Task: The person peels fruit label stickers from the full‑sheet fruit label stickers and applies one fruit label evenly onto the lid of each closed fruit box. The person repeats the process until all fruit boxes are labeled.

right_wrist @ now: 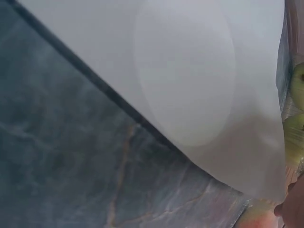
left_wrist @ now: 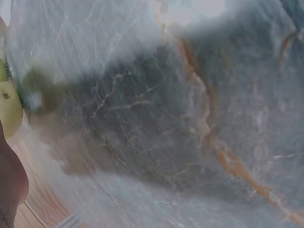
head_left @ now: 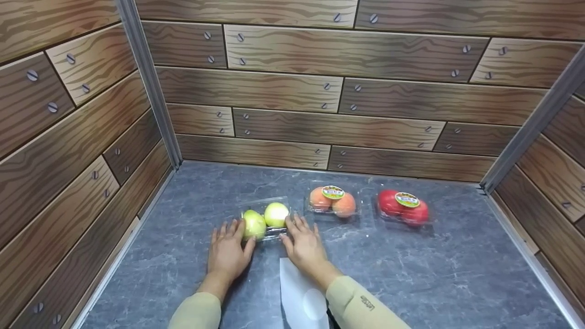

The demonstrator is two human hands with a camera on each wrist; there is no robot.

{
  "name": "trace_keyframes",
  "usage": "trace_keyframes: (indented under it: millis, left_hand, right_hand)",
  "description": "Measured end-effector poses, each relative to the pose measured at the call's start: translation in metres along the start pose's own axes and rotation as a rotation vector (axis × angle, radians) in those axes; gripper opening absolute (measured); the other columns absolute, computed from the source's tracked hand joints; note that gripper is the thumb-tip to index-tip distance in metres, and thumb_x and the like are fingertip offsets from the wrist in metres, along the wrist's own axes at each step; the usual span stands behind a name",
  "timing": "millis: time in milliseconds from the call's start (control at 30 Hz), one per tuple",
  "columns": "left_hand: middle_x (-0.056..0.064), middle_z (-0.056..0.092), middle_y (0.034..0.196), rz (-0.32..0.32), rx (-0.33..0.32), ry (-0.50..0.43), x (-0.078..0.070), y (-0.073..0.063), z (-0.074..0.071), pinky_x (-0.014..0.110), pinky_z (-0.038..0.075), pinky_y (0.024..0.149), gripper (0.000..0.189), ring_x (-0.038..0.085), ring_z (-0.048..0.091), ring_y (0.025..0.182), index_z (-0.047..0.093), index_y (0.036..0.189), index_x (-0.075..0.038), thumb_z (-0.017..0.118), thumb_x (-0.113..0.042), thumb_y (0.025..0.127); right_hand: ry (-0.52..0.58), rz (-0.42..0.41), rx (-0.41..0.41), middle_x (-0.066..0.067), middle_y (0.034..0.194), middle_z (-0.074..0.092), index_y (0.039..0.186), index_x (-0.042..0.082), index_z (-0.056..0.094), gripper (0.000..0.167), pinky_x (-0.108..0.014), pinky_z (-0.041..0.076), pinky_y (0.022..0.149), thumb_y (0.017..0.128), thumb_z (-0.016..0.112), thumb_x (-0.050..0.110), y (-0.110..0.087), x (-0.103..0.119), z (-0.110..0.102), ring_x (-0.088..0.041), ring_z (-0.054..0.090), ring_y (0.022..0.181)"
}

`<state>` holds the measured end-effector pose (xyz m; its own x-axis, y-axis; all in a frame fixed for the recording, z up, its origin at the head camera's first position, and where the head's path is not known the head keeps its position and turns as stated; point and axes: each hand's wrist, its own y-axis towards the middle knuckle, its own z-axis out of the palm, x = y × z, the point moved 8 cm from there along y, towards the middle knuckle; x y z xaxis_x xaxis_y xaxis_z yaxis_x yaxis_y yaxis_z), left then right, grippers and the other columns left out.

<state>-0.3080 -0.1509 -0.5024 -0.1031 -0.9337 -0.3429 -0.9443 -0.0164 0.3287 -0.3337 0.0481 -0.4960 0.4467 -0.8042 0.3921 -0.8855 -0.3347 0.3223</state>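
Note:
Two green apples [head_left: 276,214] sit in a clear plastic box [head_left: 274,234] in the middle of the table. My left hand [head_left: 228,251] is at the box's left side, fingers extended forward and thumb near its front corner. On the opposite side my right hand [head_left: 305,244] reaches to the box's right edge, its fingers also fairly straight. Part of the left hand [left_wrist: 10,183] shows at the left wrist view's edge, below an apple [left_wrist: 9,108]. Under my right wrist lies a white sheet [head_left: 297,292] with a round shape on it, seen large as white paper [right_wrist: 185,71] in the right wrist view.
Right of the apples stands a clear box of two peaches [head_left: 343,204] with an oval label [head_left: 333,192]. Farther right, another labelled box holds red fruit [head_left: 415,213]. Wood-patterned walls [head_left: 292,91] enclose the grey marbled table [head_left: 457,274] at the back and sides.

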Motion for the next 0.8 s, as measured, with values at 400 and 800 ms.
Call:
trace_keyframes:
  millis: [400,800]
  left_hand:
    - [0.019,0.057,0.153,0.033,0.007,-0.002,-0.009,-0.012,0.003,0.063,0.029,0.123,0.061,0.048,0.047,0.145,0.057,0.154,-0.009,0.060,-0.046,0.105]
    - [0.019,0.058,0.152,0.082,-0.014,-0.025,-0.018,-0.018,0.003,0.063,0.032,0.122,0.061,0.048,0.048,0.144,0.058,0.153,-0.009,0.062,-0.046,0.104]
  right_hand:
    - [-0.019,0.021,-0.048,-0.024,0.156,0.051,0.152,0.004,0.057,0.053,-0.076,0.028,0.117,0.107,0.060,0.033,-0.024,-0.001,-0.009,-0.047,0.049,0.144]
    - [-0.036,0.045,-0.084,-0.024,0.154,0.054,0.151,0.005,0.058,0.053,-0.076,0.029,0.116,0.106,0.063,0.032,-0.041,-0.003,-0.015,-0.048,0.051,0.141]
